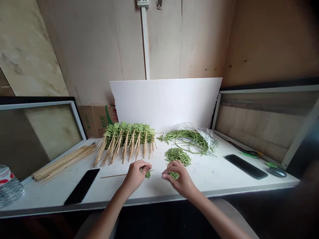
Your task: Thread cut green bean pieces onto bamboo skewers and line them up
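My left hand (137,173) is closed around a bamboo skewer (113,176) whose bare end sticks out to the left. Short cut pieces of green bean (148,173) sit on the skewer at its fingertips, near the pointed end. To the right, my right hand (179,177) curls with thumb and forefinger close together, and more bean pieces (173,175) show inside its palm. Whether a single piece is pinched at those fingertips is too small to see. A heap of cut bean pieces (178,156) lies on the table just beyond my right hand.
Finished bean skewers (129,134) are stacked at the back left, beside loose bamboo skewers (66,162). Uncut long beans (191,139) spill from a plastic bag (211,141). Two phones (82,186) (246,166), a mouse (277,171) and a water bottle (10,186) are on the table (206,179).
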A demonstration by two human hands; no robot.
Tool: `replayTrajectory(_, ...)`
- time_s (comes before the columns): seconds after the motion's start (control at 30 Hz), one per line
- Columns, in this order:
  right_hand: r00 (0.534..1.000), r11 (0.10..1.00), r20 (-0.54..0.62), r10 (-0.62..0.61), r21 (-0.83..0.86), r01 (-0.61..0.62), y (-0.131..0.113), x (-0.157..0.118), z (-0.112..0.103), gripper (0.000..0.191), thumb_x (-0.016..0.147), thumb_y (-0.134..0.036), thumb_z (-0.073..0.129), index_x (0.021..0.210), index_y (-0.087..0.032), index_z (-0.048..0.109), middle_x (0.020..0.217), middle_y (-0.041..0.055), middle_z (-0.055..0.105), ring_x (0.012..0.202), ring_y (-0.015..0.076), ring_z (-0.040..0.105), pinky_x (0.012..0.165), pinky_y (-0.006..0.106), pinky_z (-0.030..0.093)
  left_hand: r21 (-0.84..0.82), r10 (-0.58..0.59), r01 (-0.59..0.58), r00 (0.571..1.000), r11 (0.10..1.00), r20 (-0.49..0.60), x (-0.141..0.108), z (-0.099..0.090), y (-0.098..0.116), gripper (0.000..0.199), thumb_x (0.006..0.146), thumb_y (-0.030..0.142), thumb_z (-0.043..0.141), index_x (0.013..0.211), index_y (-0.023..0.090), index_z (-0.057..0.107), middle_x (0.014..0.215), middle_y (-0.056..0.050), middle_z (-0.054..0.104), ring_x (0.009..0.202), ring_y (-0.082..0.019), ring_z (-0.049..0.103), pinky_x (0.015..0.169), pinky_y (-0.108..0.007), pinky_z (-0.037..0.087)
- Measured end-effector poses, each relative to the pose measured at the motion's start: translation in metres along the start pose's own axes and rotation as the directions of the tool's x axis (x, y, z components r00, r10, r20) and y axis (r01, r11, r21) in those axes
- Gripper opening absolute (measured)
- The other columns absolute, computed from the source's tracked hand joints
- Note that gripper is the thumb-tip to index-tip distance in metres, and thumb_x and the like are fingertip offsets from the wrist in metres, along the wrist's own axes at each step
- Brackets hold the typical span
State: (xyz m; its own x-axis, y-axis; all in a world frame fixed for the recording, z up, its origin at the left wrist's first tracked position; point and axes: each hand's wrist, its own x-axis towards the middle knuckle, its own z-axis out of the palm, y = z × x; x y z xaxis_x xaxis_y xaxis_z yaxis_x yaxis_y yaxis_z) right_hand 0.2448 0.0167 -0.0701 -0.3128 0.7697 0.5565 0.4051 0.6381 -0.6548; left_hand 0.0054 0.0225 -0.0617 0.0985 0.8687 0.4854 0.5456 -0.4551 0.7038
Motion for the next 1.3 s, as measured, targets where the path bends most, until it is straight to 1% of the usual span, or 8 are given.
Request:
replayTrajectory(0.2,0.987,0.933,-0.089,0.135,-0.324,-0.157,0.061,0.008,-0.011,0.029,0.092,-0.046,0.068,0.077,-0.023,0.078,0.079,0.0080,0.071,0.086,0.0294,0.059,0.078,0.042,0.045,-0.018,0.014,-0.013,0.996,1.000,0.087,-0.006,0.014,-0.002,0.020,0.094,0.030,0.065,0.089,0.020,0.082,0.086,-0.007,0.075,0.078,-0.020,0.067,0.074,-0.030,0.051)
replayTrajectory(0.37,0.986,0.899,-0.118,0.120,-0.408,-0.158,0.077,0.004,-0.010,0.030,0.092,-0.047,0.066,0.075,-0.025,0.077,0.077,0.0068,0.071,0.087,0.0299,0.058,0.077,0.042,0.045,-0.021,0.019,-0.016,0.988,1.000,0.150,-0.011,0.017,0.000,0.031,0.101,0.029,0.053,0.114,0.022,0.080,0.096,-0.008,0.072,0.086,-0.020,0.068,0.081,-0.032,0.054)
replayTrajectory(0.53,0.987,0.932,-0.145,0.069,-0.343,-0.115,0.059,0.006,-0.009,0.042,0.097,-0.055,0.059,0.075,-0.023,0.076,0.077,0.0082,0.071,0.085,0.0291,0.059,0.080,0.044,0.046,-0.091,-0.002,0.016,0.988,0.996,0.157,-0.012,0.019,0.008,0.032,0.099,0.022,0.054,0.122,0.022,0.076,0.101,-0.008,0.073,0.084,-0.019,0.070,0.079,-0.032,0.056)
replayTrajectory(0.7,0.998,0.999,0.049,-0.033,0.022,0.032,0.018,0.003,-0.004,0.030,0.098,-0.050,0.062,0.111,-0.027,0.076,0.092,0.0058,0.074,0.087,0.0231,0.063,0.074,0.035,0.048,-0.135,0.019,0.001,0.990,0.991,0.140,-0.016,0.027,0.019,0.042,0.093,0.017,0.065,0.134,0.026,0.069,0.099,-0.005,0.077,0.088,-0.019,0.073,0.086,-0.032,0.057)
replayTrajectory(0.8,0.996,0.993,0.036,-0.085,0.084,0.082,0.004,0.001,-0.001,0.023,0.099,-0.045,0.063,0.099,-0.027,0.077,0.086,0.0051,0.072,0.082,0.0219,0.059,0.071,0.034,0.046,-0.133,0.083,-0.066,0.988,0.989,0.130,-0.017,0.028,0.023,0.040,0.092,0.017,0.067,0.131,0.026,0.070,0.102,-0.004,0.078,0.092,-0.020,0.073,0.088,-0.031,0.057)
replayTrajectory(0.97,0.994,0.992,-0.013,-0.108,0.064,0.109,0.000,0.003,-0.004,0.018,0.100,-0.040,0.062,0.098,-0.027,0.075,0.086,0.0055,0.072,0.084,0.0235,0.058,0.074,0.036,0.046,-0.022,0.134,-0.133,0.987,0.991,0.085,-0.017,0.023,0.027,0.014,0.095,0.020,0.066,0.099,0.023,0.079,0.091,-0.004,0.077,0.083,-0.019,0.071,0.076,-0.028,0.053)
replayTrajectory(1.17,0.995,0.992,-0.004,-0.096,0.078,0.096,0.000,-0.001,0.003,0.014,0.097,-0.038,0.067,0.090,-0.026,0.070,0.085,0.0042,0.070,0.085,0.0236,0.057,0.077,0.036,0.044,-0.047,0.164,-0.160,0.981,0.986,0.106,-0.018,0.027,0.026,0.019,0.094,0.012,0.063,0.097,0.022,0.079,0.087,-0.003,0.075,0.079,-0.017,0.068,0.072,-0.026,0.049)
replayTrajectory(1.3,0.999,0.989,0.009,-0.041,0.145,0.040,0.002,-0.004,0.011,0.016,0.097,-0.028,0.063,0.083,-0.025,0.069,0.080,0.0034,0.067,0.086,0.0233,0.056,0.076,0.035,0.044,-0.072,0.219,-0.210,0.963,0.975,0.159,-0.020,0.033,0.022,0.027,0.089,0.003,0.059,0.081,0.019,0.078,0.078,-0.003,0.071,0.072,-0.015,0.064,0.068,-0.024,0.047)
